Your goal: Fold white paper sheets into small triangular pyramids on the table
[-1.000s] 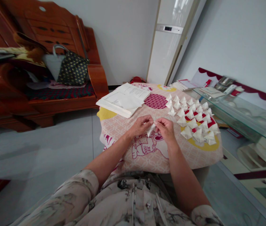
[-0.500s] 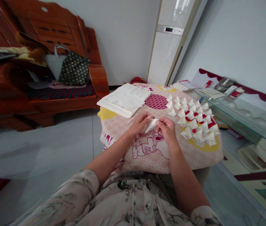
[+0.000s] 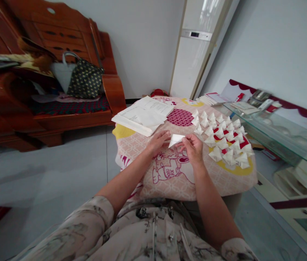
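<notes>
Over the near middle of the cloth-covered table, my right hand pinches the right end of a small folded piece of white paper. The paper has a flat top edge and a point slanting down to the left. Close by its left side is my left hand, fingers loosely stretched and apart, seemingly off the paper. To the right, several folded paper pieces with pointed tips stand in rows. A stack of printed paper sheets lies beyond my left hand.
A patterned tablecloth covers the table. On the right is a glass shelf with items on it; papers lie at the table's far right. A wooden sofa with bags stands left, and a tall white air conditioner behind.
My left hand has let go of the folded paper and shifted slightly left. More of the paper now shows, held by my right hand alone.
</notes>
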`<action>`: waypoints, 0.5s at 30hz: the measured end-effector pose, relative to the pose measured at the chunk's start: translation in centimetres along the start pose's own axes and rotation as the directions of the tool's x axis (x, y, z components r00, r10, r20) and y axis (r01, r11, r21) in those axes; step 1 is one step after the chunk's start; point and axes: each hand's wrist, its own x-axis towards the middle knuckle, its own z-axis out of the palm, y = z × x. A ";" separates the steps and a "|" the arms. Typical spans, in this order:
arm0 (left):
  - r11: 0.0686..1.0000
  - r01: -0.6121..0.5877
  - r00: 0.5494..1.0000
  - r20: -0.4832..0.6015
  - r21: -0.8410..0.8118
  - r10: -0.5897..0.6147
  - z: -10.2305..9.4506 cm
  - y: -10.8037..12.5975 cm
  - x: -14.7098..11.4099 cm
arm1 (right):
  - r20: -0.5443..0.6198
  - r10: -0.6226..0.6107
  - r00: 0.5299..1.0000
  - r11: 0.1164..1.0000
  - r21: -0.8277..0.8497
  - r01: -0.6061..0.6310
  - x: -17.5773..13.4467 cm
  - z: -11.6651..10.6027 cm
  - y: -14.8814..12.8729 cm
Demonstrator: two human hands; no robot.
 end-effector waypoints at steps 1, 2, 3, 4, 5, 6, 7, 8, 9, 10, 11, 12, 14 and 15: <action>0.999 0.012 1.000 -0.006 -0.040 -0.013 0.0 0.1 0.0 | 0.014 -0.006 1.000 1.000 -0.009 0.006 -0.1 0.1 -0.1; 0.996 0.035 0.999 0.003 -0.081 -0.035 -0.1 0.3 0.1 | 0.034 -0.005 0.999 1.000 -0.023 0.005 -0.1 0.1 -0.3; 0.991 0.065 0.998 0.021 -0.114 -0.063 -0.1 0.4 0.1 | 0.056 0.002 0.998 0.999 -0.043 0.000 -0.2 0.2 -0.4; 0.986 0.088 0.996 0.035 -0.140 -0.084 -0.2 0.4 0.1 | 0.079 0.010 0.997 0.998 -0.065 -0.005 -0.3 0.2 -0.6; 0.982 0.100 0.995 0.044 -0.158 -0.095 -0.3 0.5 0.1 | 0.096 0.015 0.995 0.996 -0.088 -0.006 -0.4 0.3 -0.7; 0.980 0.103 0.994 0.050 -0.171 -0.096 -0.3 0.5 0.1 | 0.112 0.017 0.994 0.994 -0.112 -0.005 -0.5 0.3 -0.8; 0.979 0.099 0.994 0.054 -0.179 -0.091 -0.4 0.5 0.1 | 0.132 0.019 0.991 0.990 -0.139 0.000 -0.6 0.3 -1.0; 0.979 0.088 0.995 0.055 -0.185 -0.079 -0.5 0.5 0.1 | 0.154 0.016 0.988 0.986 -0.168 0.010 -0.6 0.3 -1.1; 0.979 0.074 0.996 0.055 -0.192 -0.065 -0.6 0.5 0.1 | 0.180 0.011 0.984 0.979 -0.202 0.026 -0.7 0.3 -1.2; 0.978 0.059 0.997 0.052 -0.199 -0.050 -0.7 0.5 0.1 | 0.209 0.004 0.978 0.970 -0.240 0.047 -0.7 0.3 -1.2; 0.978 0.045 0.998 0.049 -0.205 -0.035 -0.8 0.5 0.1 | 0.234 -0.003 0.972 0.958 -0.279 0.071 -0.7 0.3 -1.3; 0.977 0.031 0.999 0.046 -0.209 -0.022 -0.8 0.5 0.1 | 0.256 -0.012 0.966 0.944 -0.315 0.096 -0.8 0.2 -1.3; 0.979 0.005 0.999 0.046 -0.203 0.005 -0.9 0.4 0.1 | 0.284 -0.033 0.958 0.919 -0.368 0.141 -0.8 0.2 -1.1; 0.982 -0.008 0.999 0.050 -0.190 0.018 -0.9 0.4 0.1 | 0.293 -0.041 0.955 0.909 -0.385 0.157 -0.8 0.2 -1.0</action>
